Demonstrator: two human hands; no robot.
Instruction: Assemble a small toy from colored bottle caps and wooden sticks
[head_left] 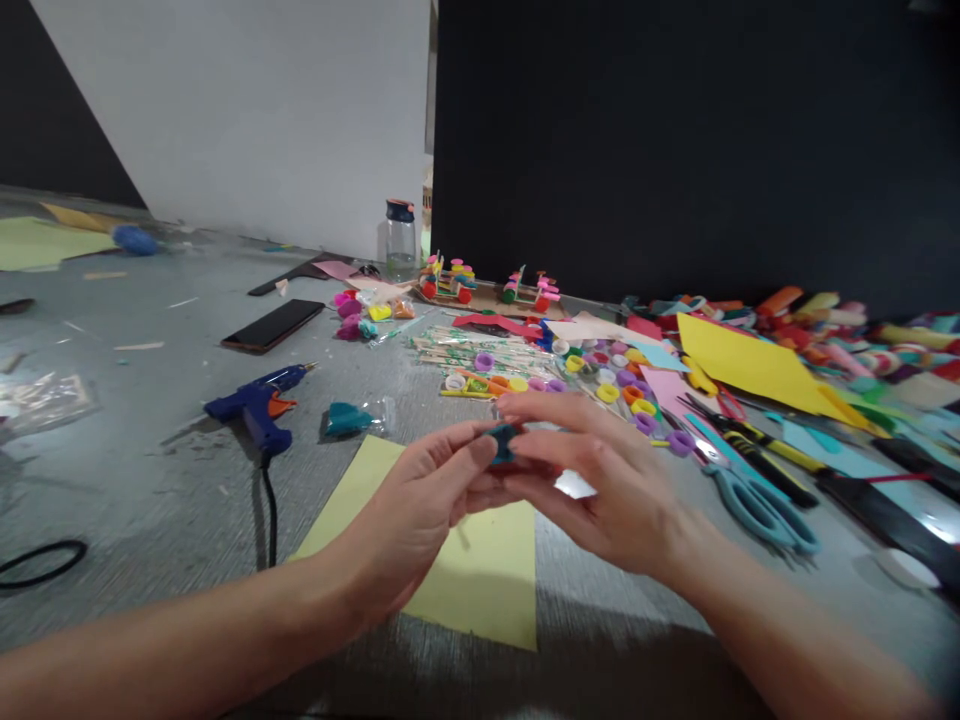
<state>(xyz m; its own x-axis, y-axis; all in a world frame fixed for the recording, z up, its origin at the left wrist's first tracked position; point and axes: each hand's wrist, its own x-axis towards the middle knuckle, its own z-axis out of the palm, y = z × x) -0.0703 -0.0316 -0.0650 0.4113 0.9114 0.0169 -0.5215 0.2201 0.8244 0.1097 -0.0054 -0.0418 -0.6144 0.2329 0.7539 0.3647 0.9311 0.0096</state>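
Near the middle of the head view, my left hand [431,495] pinches a small dark teal piece [502,443] between thumb and fingers. Opposite it, the fingers of my right hand [600,470] are curled against the same piece from the right. The fingers cover much of it, so its full shape is hidden. Both hands are raised over a pale yellow sheet [487,585] on the grey table [187,630]. A thin stick-like thing, blurred, shows below my left fingers.
A blue glue gun [262,405] with a black cord lies left, near a small bag of teal material [352,418] and a phone [274,326]. Coloured rings [607,393], scissors [757,505] and paper sheets lie right. Behind stand a bottle [400,240] and small colourful models [450,283].
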